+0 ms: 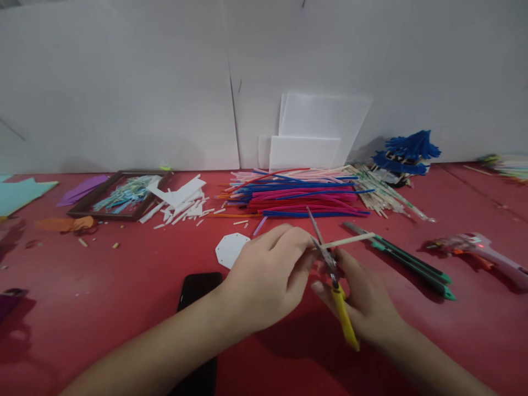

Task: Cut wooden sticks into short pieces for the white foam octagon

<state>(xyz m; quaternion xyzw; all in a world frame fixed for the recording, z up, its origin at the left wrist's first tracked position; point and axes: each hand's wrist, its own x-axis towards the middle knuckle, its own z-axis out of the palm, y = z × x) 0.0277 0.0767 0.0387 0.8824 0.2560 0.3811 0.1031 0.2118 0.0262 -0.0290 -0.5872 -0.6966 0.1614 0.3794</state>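
1. Progress: the pale stick [348,240] is btwn the blades of my scissors [330,265], slightly R of centre frame. It looks whole on both sides of the blades, so I'd judge this cut isn't thru yet. Short stick pcs [190,214] lie L of centre on the red table [136,286], so some cutting looks done. Can't tell how many cuts are left.
2. Stick: long axis runs close to level across the frame, R end tipped up a bit. That free R end points to mid-right, in front of the utility knife [406,263]; the L end goes in at my fingers, tip hidden.
3. Scissors: long axis slants, blades pointing up & a bit L (away from me), yellow handle down & R. Blades parted, crossing the stick at a steep angle.
4. L grip [272,269]: pinched closed on the stick's L end, afaict; fingertips partly hidden.
5. R grip [366,300]: fingers curled round the scissors' handles, lower centre-right; exact finger placement in the loops unclear.
6. Nearby: white octagon [232,250] just L of my L grip, phone [200,289] lower centre-left.
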